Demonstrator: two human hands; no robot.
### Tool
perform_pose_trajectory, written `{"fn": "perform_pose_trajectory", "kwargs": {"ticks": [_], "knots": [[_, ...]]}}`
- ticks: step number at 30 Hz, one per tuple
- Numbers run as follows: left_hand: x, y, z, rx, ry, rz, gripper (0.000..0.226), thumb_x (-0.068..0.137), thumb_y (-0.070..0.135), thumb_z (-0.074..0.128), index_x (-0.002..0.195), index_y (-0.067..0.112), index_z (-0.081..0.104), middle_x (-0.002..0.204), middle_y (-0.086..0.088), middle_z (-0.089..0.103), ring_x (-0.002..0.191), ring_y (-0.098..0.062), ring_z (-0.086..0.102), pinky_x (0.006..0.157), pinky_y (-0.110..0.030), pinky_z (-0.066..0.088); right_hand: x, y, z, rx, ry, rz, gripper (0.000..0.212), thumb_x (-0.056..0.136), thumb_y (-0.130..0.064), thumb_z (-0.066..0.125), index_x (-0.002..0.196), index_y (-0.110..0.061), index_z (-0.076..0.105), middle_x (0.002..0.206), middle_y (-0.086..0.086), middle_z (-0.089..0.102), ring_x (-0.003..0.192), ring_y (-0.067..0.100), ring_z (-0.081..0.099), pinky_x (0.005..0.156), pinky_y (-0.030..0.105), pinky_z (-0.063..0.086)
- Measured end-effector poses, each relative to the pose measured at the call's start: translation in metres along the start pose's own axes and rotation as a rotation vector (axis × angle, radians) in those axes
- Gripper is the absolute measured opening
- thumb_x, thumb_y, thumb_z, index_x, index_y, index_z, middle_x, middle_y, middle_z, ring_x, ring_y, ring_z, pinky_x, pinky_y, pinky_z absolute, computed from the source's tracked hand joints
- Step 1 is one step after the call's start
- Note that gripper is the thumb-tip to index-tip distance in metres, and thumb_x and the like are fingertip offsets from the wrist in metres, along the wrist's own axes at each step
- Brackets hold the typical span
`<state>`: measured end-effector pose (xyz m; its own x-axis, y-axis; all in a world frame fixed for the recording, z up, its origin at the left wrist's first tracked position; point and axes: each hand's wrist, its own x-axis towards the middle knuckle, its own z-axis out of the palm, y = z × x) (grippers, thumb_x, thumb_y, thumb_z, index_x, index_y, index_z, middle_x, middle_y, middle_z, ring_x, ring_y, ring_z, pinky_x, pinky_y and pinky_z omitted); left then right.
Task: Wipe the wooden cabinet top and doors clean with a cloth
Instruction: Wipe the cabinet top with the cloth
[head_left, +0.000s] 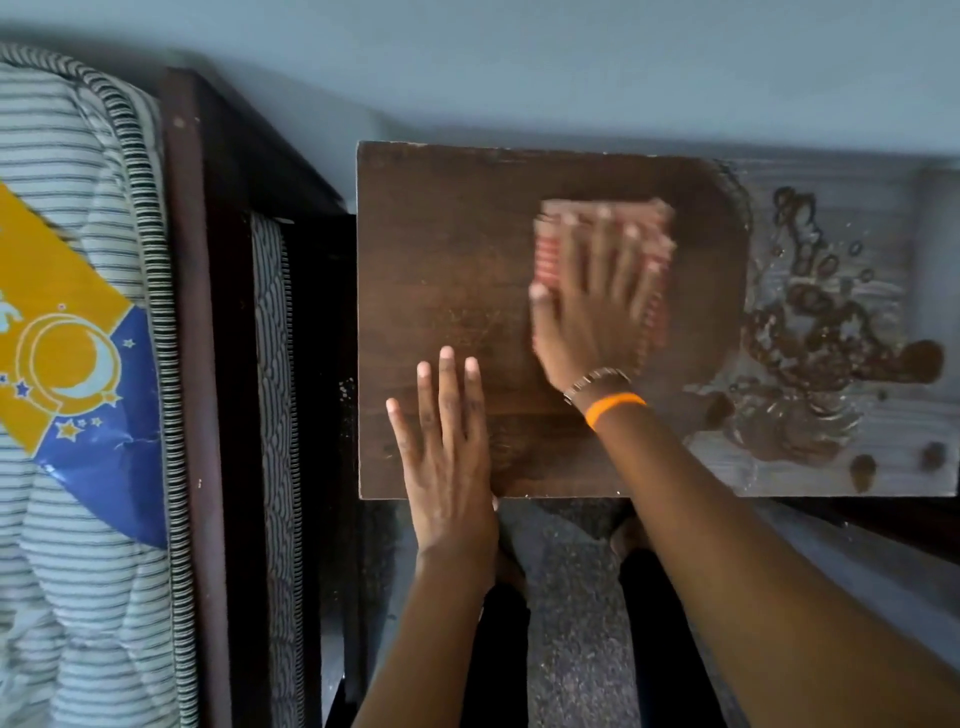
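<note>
I look straight down on the wooden cabinet top (447, 249). Its left part is dark brown; its right part (841, 218) is pale with dust and carries dark wet blotches. A folded red-and-white patterned cloth (657, 228) lies on the dark part, blurred by motion. My right hand (592, 306) presses flat on the cloth with spread fingers; an orange band and a bracelet sit on that wrist. My left hand (447, 447) rests flat, fingers apart, on the top's front edge, holding nothing. The cabinet doors are hidden below the top.
A dark wooden bed frame (192, 312) with a striped mattress (78, 571) stands close on the left, a narrow gap between it and the cabinet. A blue-grey wall (519, 78) runs behind. My legs and feet stand on speckled floor (571, 623) below the front edge.
</note>
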<state>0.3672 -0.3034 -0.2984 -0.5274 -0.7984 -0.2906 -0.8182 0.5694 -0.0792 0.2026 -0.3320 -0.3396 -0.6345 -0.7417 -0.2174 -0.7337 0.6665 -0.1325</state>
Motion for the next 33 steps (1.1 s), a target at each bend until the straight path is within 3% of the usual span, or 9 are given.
{"fn": "perform_pose_trajectory", "kwargs": {"ticks": [3,6,9,11,15,19,24,28,33], "knots": [[-0.004,-0.002,-0.003,-0.001,-0.084,-0.005,0.095,0.072,0.020,0.051,0.146,0.005,-0.007,0.157,-0.014,-0.001,0.144,-0.032,0.001,0.110,-0.055,-0.012,0.039,-0.065,0.004,0.005,-0.025,-0.261,0.064,0.091,-0.046,0.035,0.148,-0.031,0.011,0.158,0.005,0.007,0.145,0.032,0.003,0.115,0.052,-0.001],[-0.007,0.002,-0.004,0.025,-0.038,0.000,0.073,0.083,0.012,0.032,0.147,0.005,0.000,0.157,-0.014,0.006,0.144,-0.032,0.009,0.111,-0.055,-0.010,0.064,-0.096,0.003,-0.072,-0.049,-0.450,0.063,0.093,-0.049,0.031,0.148,-0.031,0.008,0.159,0.003,0.004,0.146,0.029,0.000,0.115,0.051,-0.004],[-0.010,0.017,-0.005,0.067,-0.083,0.113,0.089,0.082,0.031,0.056,0.148,0.006,0.002,0.157,-0.012,0.010,0.144,-0.031,0.011,0.112,-0.056,-0.008,0.070,-0.069,0.001,-0.117,-0.030,-0.547,0.062,0.093,-0.048,0.029,0.148,-0.030,0.009,0.159,0.002,0.007,0.146,0.028,0.003,0.116,0.049,-0.002],[-0.011,0.032,-0.007,0.068,-0.123,0.160,0.105,0.072,0.037,0.071,0.148,0.008,0.006,0.157,-0.010,0.014,0.144,-0.029,0.014,0.112,-0.055,-0.005,0.070,-0.036,-0.002,-0.083,-0.002,-0.472,0.062,0.092,-0.047,0.029,0.148,-0.030,0.011,0.158,0.002,0.009,0.146,0.027,0.005,0.116,0.048,0.000],[-0.007,0.047,-0.009,0.084,-0.120,0.168,0.110,0.067,0.035,0.076,0.148,0.010,0.006,0.156,-0.007,0.016,0.143,-0.027,0.016,0.111,-0.054,-0.004,0.072,0.045,-0.014,-0.064,0.050,-0.204,0.062,0.090,-0.046,0.025,0.148,-0.030,0.011,0.158,0.003,0.010,0.145,0.029,0.007,0.116,0.049,0.002],[-0.005,0.045,-0.009,0.108,-0.185,0.135,0.134,0.057,0.044,0.081,0.146,0.010,-0.013,0.158,-0.010,0.001,0.144,-0.031,0.000,0.109,-0.057,-0.014,0.068,0.123,-0.025,-0.074,0.049,0.015,0.063,0.091,-0.043,0.028,0.148,-0.028,0.010,0.158,0.005,0.009,0.145,0.031,0.008,0.116,0.051,0.003],[-0.005,0.053,-0.007,0.210,-0.074,0.139,0.104,0.077,0.025,0.065,0.146,0.009,-0.011,0.158,-0.008,0.007,0.144,-0.030,0.009,0.110,-0.058,-0.004,0.028,0.134,-0.020,-0.060,0.044,0.045,0.063,0.089,-0.043,0.028,0.148,-0.027,0.013,0.158,0.007,0.012,0.144,0.032,0.011,0.115,0.052,0.005],[-0.009,0.053,-0.010,0.242,-0.145,0.133,0.122,0.068,0.042,0.073,0.144,0.006,-0.016,0.158,-0.008,0.005,0.145,-0.029,0.006,0.109,-0.058,-0.003,-0.055,0.153,-0.009,-0.081,-0.029,-0.050,0.062,0.091,-0.045,0.029,0.148,-0.027,0.013,0.157,0.007,0.013,0.144,0.032,0.010,0.116,0.052,0.005],[-0.010,0.052,-0.008,0.214,-0.140,0.095,0.131,0.061,0.045,0.078,0.146,0.007,-0.014,0.158,-0.008,0.003,0.145,-0.031,0.004,0.109,-0.059,-0.001,-0.095,0.144,0.002,-0.077,-0.061,0.065,0.064,0.089,-0.046,0.031,0.148,-0.028,0.013,0.158,0.006,0.012,0.144,0.033,0.009,0.114,0.055,0.008]]}}
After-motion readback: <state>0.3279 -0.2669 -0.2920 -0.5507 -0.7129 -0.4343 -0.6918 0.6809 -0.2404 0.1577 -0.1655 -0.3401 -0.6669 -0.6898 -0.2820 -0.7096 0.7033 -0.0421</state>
